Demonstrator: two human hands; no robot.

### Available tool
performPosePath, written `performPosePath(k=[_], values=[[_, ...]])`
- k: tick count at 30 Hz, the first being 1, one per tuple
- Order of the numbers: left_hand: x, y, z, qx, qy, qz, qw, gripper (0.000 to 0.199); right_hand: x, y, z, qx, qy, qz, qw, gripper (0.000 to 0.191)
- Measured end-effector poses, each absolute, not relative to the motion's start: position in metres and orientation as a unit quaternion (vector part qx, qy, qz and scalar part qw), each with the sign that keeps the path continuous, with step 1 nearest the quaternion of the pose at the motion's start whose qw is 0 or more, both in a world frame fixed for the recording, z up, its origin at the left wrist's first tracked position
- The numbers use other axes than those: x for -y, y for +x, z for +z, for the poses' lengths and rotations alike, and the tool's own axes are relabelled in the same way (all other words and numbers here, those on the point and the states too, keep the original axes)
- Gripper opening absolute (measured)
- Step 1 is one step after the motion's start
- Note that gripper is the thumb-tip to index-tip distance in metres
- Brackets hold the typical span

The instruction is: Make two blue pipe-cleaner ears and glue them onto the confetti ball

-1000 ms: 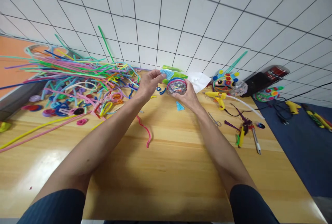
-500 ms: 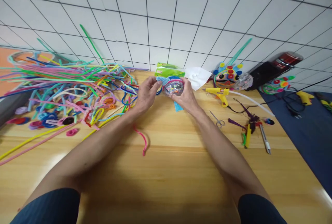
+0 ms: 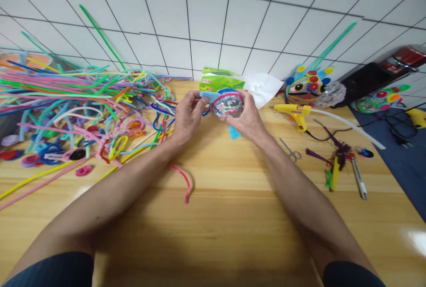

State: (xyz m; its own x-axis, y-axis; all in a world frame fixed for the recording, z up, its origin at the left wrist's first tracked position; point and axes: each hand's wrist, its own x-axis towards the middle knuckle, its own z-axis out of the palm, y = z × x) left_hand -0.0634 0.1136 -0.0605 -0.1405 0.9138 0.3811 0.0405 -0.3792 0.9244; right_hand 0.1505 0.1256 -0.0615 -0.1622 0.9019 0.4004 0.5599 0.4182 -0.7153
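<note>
My right hand [image 3: 248,118] is wrapped round the right side of a clear plastic ball [image 3: 228,106]. Colourful bits show inside it, and pink and blue pipe cleaners run around its rim. At the ball's upper left, my left hand [image 3: 189,116] pinches a light-blue ribbed piece [image 3: 209,96] between thumb and fingers. Whether that piece is fixed to the ball cannot be made out. Below the ball, a second light-blue ribbed piece [image 3: 234,132] shows, partly covered by my right hand.
Pipe cleaners [image 3: 66,87] are heaped on the left. Behind my hands is a green tissue pack [image 3: 219,80] with a white tissue [image 3: 264,88]. To the right are a yellow glue gun [image 3: 294,112], scissors [image 3: 293,153], a utility knife [image 3: 359,180] and a decorated ball [image 3: 304,89].
The view has shifted slightly and come closer to the table. Both hands keep the same hold on the ball and the blue piece.
</note>
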Motion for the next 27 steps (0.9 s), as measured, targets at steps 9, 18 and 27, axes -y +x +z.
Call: performPosePath(k=[9, 18, 27], values=[[-0.114, -0.063, -0.065, -0.421, 0.558, 0.625, 0.347, 0.033, -0.127, 0.153, -0.064, 0.745, -0.49, 0.2, 0.406, 0.093], [-0.113, -0.063, -0.059, -0.417, 0.576, 0.612, 0.345, 0.035, -0.126, 0.152, -0.064, 0.747, -0.484, 0.201, 0.409, 0.092], [-0.108, -0.065, -0.044, -0.417, 0.609, 0.602, 0.305, 0.034, -0.127, 0.151, -0.065, 0.759, -0.473, 0.19, 0.404, 0.092]])
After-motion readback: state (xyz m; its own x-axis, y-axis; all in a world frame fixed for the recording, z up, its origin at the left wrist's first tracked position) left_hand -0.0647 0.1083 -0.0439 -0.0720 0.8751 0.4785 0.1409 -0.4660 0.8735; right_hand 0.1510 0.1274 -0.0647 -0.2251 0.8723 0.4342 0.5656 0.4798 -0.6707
